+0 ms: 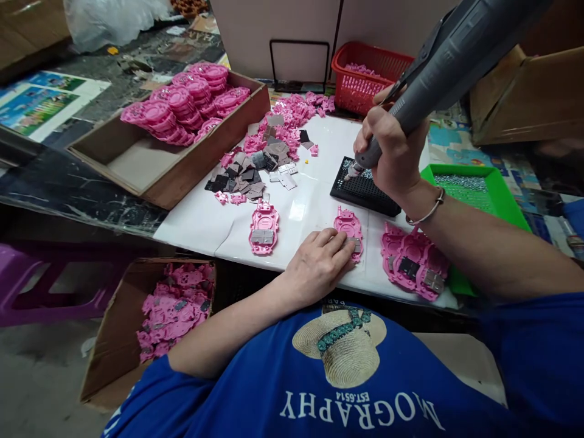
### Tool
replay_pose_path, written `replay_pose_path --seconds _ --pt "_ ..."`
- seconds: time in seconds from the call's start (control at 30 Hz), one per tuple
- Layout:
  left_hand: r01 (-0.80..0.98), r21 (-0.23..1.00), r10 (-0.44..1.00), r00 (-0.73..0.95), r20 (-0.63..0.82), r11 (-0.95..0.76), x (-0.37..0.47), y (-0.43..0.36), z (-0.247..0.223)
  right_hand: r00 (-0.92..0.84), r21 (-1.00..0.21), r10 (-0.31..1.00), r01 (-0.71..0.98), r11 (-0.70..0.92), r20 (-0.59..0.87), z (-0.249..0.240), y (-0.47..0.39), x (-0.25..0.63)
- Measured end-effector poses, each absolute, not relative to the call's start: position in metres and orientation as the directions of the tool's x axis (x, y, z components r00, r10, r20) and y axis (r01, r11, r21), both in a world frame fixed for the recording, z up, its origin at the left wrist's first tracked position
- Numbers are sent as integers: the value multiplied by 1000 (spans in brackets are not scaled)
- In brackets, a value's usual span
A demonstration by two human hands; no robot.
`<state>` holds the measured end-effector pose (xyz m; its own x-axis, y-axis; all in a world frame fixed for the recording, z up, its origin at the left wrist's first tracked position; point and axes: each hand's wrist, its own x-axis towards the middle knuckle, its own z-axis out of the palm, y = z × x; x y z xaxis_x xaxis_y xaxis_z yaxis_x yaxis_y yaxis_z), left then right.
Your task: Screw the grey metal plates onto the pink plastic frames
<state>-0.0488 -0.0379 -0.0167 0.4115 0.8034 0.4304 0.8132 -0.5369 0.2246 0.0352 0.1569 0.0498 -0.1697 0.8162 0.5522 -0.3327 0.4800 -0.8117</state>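
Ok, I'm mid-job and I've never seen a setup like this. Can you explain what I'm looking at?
There is no machine arm here: these are a person's bare hands, in one picture from a camera worn on their head, looking forward and down. The right hand grips a grey power driver, its tip over a black perforated tray holding small metal pieces. The left hand rests on a pink shell. On the white surface lie another pink shell to the left, a group of shells to the right, and a pile of flat grey and black plates. Around them are a cardboard tray, a red basket and a green tray.
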Motion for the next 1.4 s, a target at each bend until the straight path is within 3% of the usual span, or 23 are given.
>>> replay_pose_path --seconds 0.4,0.6,0.77,0.93,1.4 --pt "814 215 793 406 453 -540 -48 -37 -18 -203 -827 812 -280 487 547 59 151 40" --pt "815 235 811 405 423 -530 -48 -37 -16 -214 -770 767 -403 495 605 80 135 53" --pt "819 242 823 403 400 -520 -48 -37 -15 -268 -832 801 -331 445 535 74 106 73" --pt "824 230 822 403 402 -517 -48 -37 -16 -255 -845 837 -383 373 485 63 94 78" --pt "824 232 825 407 391 -517 -48 -38 -13 -292 -884 846 -296 363 445 53 100 80"
